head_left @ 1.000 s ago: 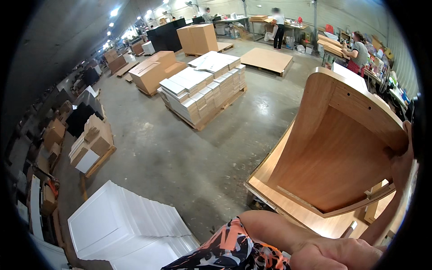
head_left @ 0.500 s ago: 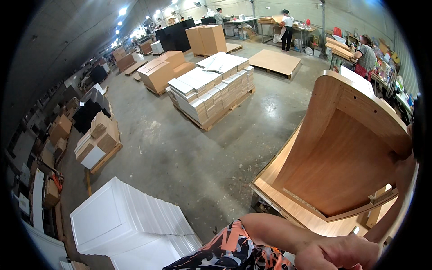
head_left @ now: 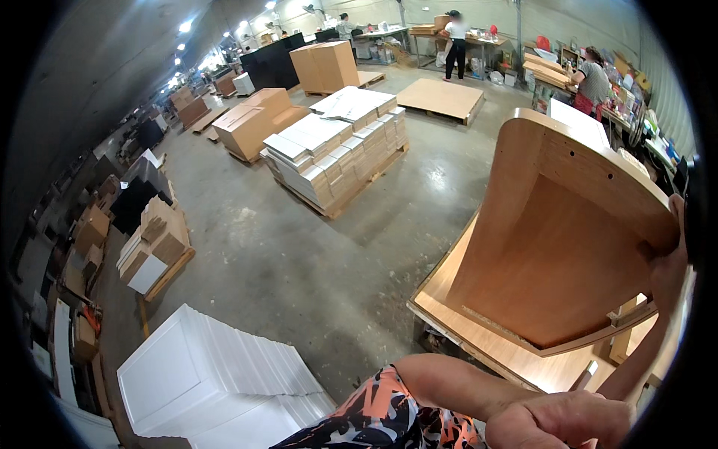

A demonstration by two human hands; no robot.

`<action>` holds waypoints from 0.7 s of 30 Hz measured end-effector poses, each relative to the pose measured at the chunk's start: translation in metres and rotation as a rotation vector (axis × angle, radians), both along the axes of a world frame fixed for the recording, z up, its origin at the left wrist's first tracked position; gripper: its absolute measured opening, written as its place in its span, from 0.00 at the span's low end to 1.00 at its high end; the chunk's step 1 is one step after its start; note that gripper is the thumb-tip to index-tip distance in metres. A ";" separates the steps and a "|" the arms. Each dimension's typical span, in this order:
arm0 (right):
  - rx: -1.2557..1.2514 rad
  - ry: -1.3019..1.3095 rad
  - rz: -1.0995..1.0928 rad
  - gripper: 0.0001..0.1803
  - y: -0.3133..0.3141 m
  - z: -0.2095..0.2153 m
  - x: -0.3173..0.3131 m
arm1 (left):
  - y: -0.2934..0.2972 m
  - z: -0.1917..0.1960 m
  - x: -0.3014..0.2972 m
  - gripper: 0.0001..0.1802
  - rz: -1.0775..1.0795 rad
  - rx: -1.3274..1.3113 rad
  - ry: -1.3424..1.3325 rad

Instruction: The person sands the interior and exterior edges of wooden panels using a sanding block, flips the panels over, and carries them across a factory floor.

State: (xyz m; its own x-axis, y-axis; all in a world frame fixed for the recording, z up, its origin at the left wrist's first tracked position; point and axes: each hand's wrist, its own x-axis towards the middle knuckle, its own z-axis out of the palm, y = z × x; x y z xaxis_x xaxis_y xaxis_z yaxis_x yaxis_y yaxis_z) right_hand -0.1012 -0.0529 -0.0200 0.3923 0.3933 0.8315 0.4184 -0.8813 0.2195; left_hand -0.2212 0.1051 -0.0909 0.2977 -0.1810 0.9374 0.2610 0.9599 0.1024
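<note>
A curved wooden furniture piece (head_left: 553, 247), brown with a thick rounded rim and two dark holes, stands tilted on a wooden panel (head_left: 441, 292) at my right. My right hand (head_left: 674, 239) is closed on its far-right edge, with part of the fingers hidden by the dark picture rim. My left hand (head_left: 565, 423) is low at the front, fingers curled. Whatever it may hold is hidden. Just beyond it a short wooden strip (head_left: 585, 374) pokes up, beside the lower edge of the furniture piece.
White panels (head_left: 217, 374) are stacked at the lower left. A pallet of pale boards (head_left: 336, 150) stands mid-floor, with cardboard boxes (head_left: 325, 66) behind and a low flat pallet (head_left: 441, 97) farther right. One person (head_left: 455, 45) stands at the back; another person (head_left: 592, 82) works at a cluttered bench.
The whole view has shifted, so the background sits a little farther left. More of my right hand shows at the edge. Both hands keep nearly the same pose.
</note>
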 end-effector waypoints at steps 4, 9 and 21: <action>-0.011 0.007 -0.056 0.29 -0.010 -0.001 0.001 | 0.004 -0.007 0.008 0.34 0.002 0.015 0.041; 0.216 0.283 0.043 0.40 -0.046 -0.038 0.027 | 0.014 -0.006 0.000 0.34 0.055 0.048 0.071; 0.049 0.008 -0.029 0.33 -0.013 -0.007 0.004 | 0.010 -0.008 0.006 0.36 0.026 0.090 0.119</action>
State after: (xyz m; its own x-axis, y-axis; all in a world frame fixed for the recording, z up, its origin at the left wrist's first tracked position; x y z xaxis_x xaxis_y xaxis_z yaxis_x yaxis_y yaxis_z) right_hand -0.0977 -0.0654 -0.0269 0.4099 0.3411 0.8459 0.3944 -0.9026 0.1728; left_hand -0.2148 0.1154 -0.0991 0.4117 -0.2536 0.8753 0.2517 0.9548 0.1582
